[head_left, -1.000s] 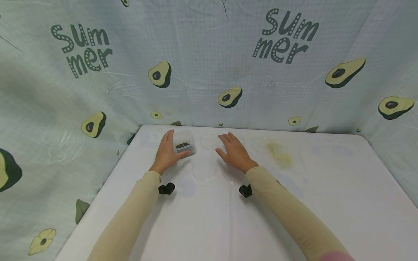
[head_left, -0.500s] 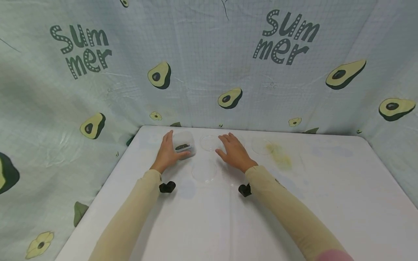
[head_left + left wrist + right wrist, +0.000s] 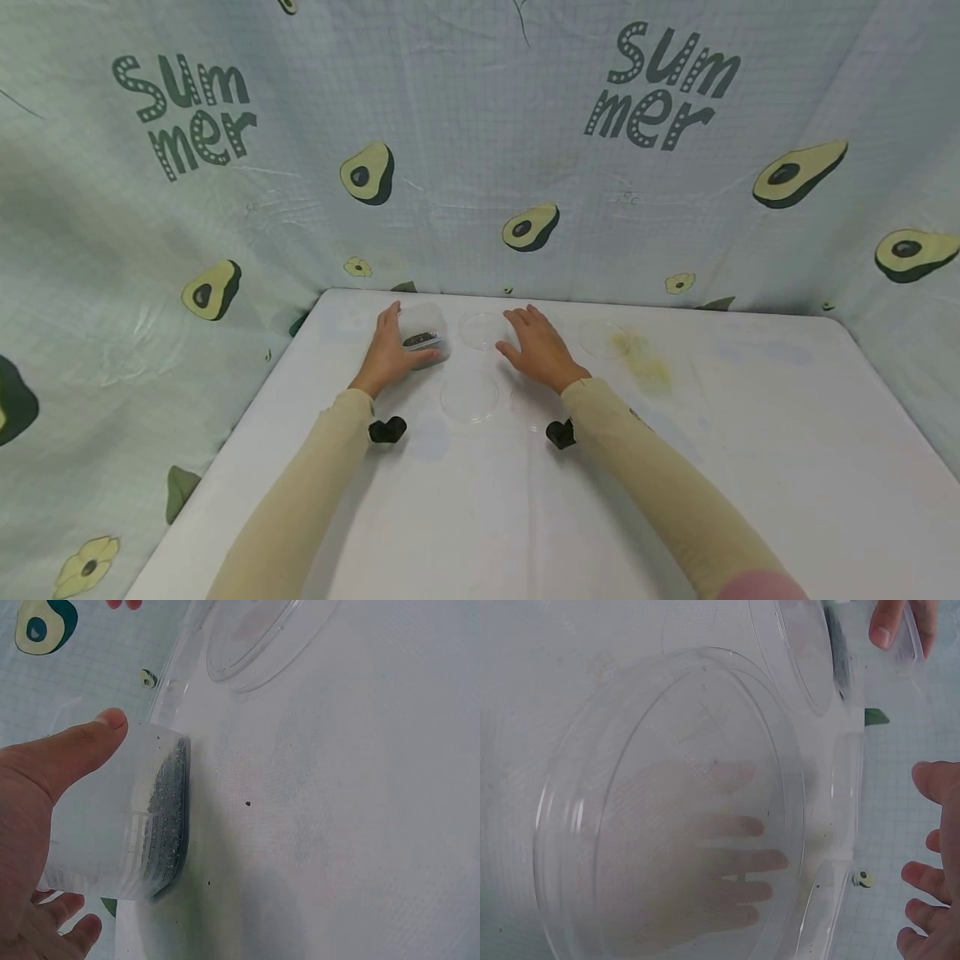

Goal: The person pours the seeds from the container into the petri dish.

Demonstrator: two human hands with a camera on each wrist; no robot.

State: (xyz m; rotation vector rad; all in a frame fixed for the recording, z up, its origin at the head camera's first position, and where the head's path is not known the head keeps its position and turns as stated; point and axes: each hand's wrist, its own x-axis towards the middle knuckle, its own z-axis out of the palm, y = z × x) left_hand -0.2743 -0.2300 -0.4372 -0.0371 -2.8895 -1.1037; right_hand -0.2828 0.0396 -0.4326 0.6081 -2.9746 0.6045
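My left hand (image 3: pixel 386 354) holds a clear plastic container (image 3: pixel 425 318) at the back left of the table, thumb on one side and fingers on the other. Dark fine granules (image 3: pixel 166 814) lie in its bottom, seen through the wall in the left wrist view. To the right, my right hand (image 3: pixel 542 350) hovers palm down with fingers spread and nothing in it. Below and around it sit several clear round dishes, among them one dish (image 3: pixel 469 398) between the hands and another dish (image 3: pixel 482 331) farther back. A large dish (image 3: pixel 667 742) fills the right wrist view, showing the hand's shadow or reflection.
A white cloth covers the table (image 3: pixel 465 517). A yellow stain (image 3: pixel 641 358) marks it right of the dishes, and a dark speck (image 3: pixel 248 803) lies near the container. A curtain printed with avocados (image 3: pixel 450 125) hangs behind the far edge.
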